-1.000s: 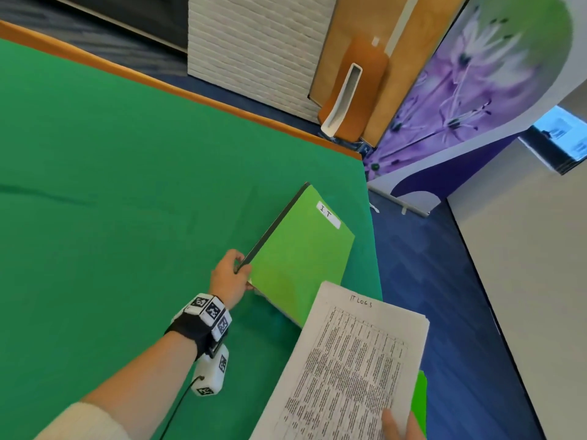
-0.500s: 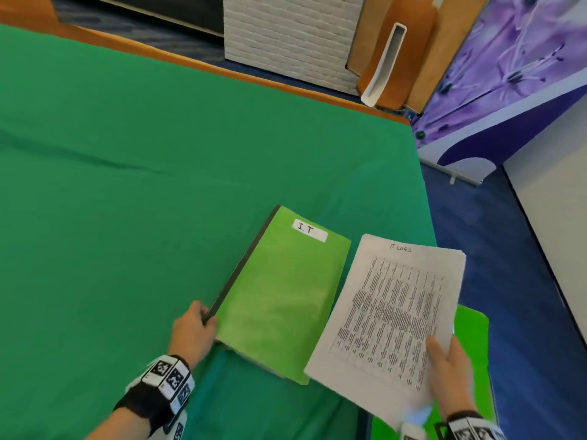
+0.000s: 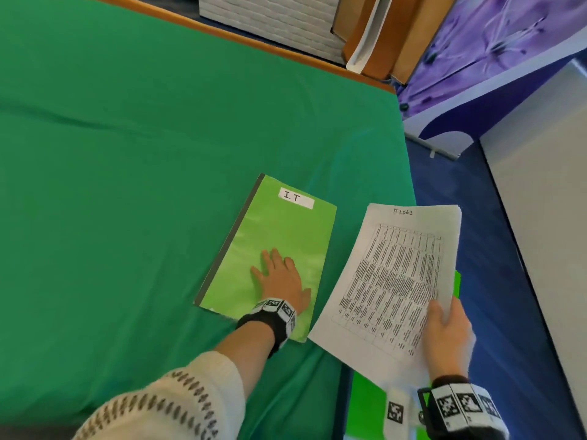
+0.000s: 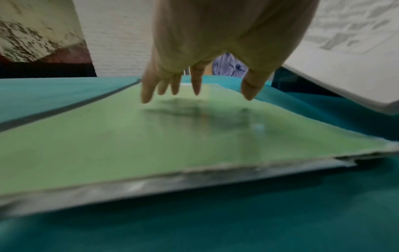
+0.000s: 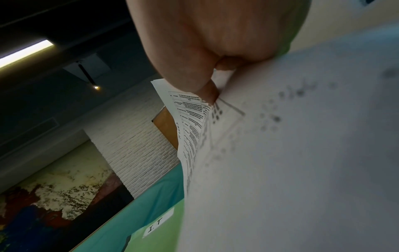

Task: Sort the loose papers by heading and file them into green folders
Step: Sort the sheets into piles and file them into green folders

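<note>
A light green folder (image 3: 279, 236) labelled "I.T" lies closed and flat on the green cloth near the table's right edge. My left hand (image 3: 281, 277) lies over its lower cover with straight, spread fingers (image 4: 149, 92). To its right my right hand (image 3: 446, 325) grips the lower right corner of a stack of printed papers (image 3: 397, 274) headed "IT LOGS", held tilted above the table edge. In the right wrist view the thumb (image 5: 194, 73) pinches the sheets (image 5: 280, 153). A second bright green folder (image 3: 365, 404) shows partly under the papers.
The table under green cloth (image 3: 127, 185) stretches far to the left and back. Its right edge drops to a blue floor (image 3: 495, 249). A white brick panel (image 3: 279, 23), brown boards and a purple flower banner (image 3: 495, 52) stand beyond the far edge.
My left hand let go of the folder's dark spine edge and now lies flat on the cover. The folder came down to lie flat. The papers moved right, beside it.
</note>
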The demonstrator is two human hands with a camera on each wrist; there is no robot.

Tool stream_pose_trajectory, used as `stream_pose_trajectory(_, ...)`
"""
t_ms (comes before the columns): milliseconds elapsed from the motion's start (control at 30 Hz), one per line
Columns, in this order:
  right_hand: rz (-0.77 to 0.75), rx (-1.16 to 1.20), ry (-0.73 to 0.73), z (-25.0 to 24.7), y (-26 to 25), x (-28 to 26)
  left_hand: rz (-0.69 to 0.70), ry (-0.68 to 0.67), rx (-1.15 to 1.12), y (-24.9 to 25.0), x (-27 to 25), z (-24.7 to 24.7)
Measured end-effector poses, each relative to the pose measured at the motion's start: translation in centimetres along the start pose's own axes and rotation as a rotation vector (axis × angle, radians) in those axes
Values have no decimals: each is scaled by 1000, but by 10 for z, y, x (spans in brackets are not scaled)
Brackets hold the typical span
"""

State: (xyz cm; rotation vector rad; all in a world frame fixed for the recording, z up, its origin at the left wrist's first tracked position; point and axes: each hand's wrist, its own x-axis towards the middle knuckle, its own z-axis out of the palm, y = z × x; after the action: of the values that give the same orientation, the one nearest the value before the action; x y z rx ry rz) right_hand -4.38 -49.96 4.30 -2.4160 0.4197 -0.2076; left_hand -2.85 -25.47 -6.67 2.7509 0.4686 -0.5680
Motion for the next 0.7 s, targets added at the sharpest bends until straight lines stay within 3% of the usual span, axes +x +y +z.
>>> stream_pose_trajectory(133,-5,-6,5,-18,3,-8,-155,-89,26,15,10,13)
stream_pose_trajectory(700,88,45,-2,-18,21,-13,-221,-240,-22,27,14,-4)
